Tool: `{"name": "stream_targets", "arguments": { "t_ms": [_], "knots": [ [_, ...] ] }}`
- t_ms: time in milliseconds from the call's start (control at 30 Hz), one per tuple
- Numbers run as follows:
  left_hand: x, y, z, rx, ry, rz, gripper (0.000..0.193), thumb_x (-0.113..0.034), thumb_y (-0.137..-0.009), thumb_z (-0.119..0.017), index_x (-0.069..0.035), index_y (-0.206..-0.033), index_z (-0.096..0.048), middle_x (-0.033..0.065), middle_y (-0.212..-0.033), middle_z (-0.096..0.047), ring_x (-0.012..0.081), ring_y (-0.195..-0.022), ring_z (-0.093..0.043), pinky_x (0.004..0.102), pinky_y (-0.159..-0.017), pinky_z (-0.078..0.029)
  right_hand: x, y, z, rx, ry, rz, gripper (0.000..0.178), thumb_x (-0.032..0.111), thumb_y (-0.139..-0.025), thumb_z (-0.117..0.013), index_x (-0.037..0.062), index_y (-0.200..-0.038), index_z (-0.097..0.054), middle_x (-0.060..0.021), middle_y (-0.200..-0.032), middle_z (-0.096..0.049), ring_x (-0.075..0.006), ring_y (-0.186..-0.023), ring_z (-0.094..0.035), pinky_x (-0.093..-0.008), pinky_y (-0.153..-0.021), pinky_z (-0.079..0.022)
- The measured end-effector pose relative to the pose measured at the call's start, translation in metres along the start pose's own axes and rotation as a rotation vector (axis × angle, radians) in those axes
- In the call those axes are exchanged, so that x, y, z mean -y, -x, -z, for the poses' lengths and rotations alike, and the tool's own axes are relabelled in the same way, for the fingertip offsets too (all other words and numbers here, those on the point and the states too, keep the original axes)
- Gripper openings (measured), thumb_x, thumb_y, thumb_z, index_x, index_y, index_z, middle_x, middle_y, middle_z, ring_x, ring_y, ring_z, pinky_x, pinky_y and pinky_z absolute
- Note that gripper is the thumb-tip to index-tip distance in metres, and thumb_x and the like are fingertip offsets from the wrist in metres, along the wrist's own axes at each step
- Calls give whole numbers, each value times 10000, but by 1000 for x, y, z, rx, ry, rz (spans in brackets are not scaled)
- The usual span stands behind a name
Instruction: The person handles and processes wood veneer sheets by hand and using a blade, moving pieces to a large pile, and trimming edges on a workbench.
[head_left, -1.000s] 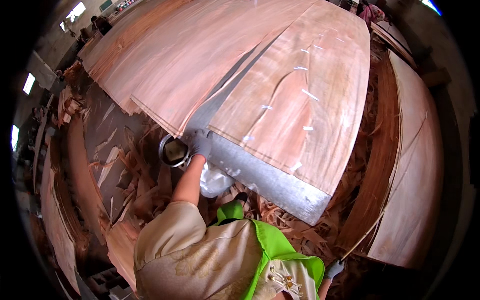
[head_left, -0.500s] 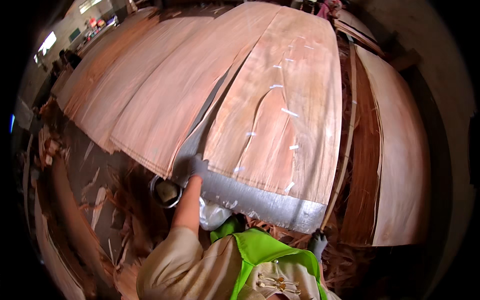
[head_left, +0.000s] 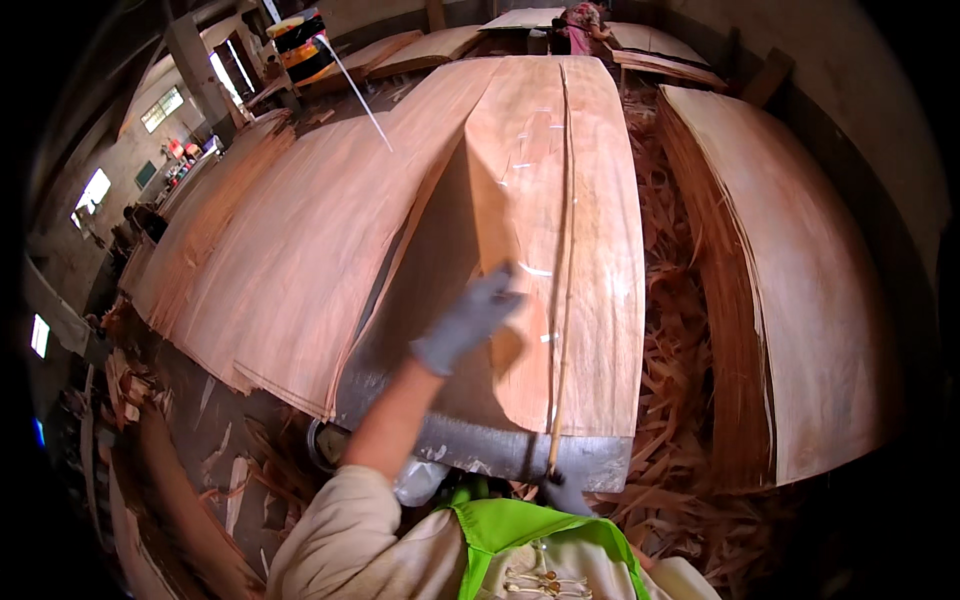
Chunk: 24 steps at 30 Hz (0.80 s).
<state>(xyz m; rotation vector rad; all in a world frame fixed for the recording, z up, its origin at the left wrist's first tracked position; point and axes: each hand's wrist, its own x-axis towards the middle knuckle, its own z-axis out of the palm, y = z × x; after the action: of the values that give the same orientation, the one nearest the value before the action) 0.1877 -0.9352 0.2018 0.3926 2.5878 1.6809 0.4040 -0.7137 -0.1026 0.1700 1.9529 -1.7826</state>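
Observation:
My left hand point(head_left: 472, 318), in a grey glove, hangs over the middle of the work surface. Its slightly blurred fingers look stretched out, with nothing visible in them. Beside it lies a light wood veneer sheet point(head_left: 605, 260) with several short white tape strips. The sheet's left edge stands away from the neighbouring veneer, baring a dark wedge of the metal tabletop point(head_left: 445, 300). Down at the near edge my right hand point(head_left: 565, 494), also gloved, is closed around the end of a long thin stick point(head_left: 563, 340). That stick runs lengthwise over the taped sheet.
Wide veneer sheets point(head_left: 300, 240) cover the left. A tall veneer stack point(head_left: 800, 300) stands at the right, with wood scraps point(head_left: 675, 370) between it and the table. A plastic bag point(head_left: 418, 484) hangs near my waist. Another person point(head_left: 585, 28) is at the far end.
My left hand has moved from the near edge up and rightward over the table. The stick has swung from beside the sheet to on top of it. The dark gap has widened.

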Motion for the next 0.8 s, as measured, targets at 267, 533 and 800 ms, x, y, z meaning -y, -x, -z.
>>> {"name": "stream_targets", "arguments": {
  "t_ms": [267,533,800],
  "knots": [
    [72,-69,-304,452,-639,-21,338,-260,-858,-463,11,-968,-630,223,-1145,-526,346,-997,-544,418,-888,-444,-50,-12,28,236,284,43,359,250,-825,-563,22,-1103,-561,-213,-910,-636,-319,-822,-622,-386,-738,-473],
    [113,-39,-353,744,-485,-134,343,-306,-743,-554,-1,-872,-641,220,-885,-621,348,-847,-603,410,-752,-471,-1,-2,39,352,296,20,367,262,-833,-543,10,-1100,-551,-236,-975,-624,-372,-931,-598,-418,-812,-451],
    [98,-8,-278,737,-191,-148,334,-324,-804,-583,-21,-943,-609,159,-909,-607,290,-814,-586,360,-752,-459,41,7,47,330,340,62,313,236,-841,-549,17,-1063,-584,-224,-920,-633,-348,-840,-615,-390,-759,-462]
  ]
}}
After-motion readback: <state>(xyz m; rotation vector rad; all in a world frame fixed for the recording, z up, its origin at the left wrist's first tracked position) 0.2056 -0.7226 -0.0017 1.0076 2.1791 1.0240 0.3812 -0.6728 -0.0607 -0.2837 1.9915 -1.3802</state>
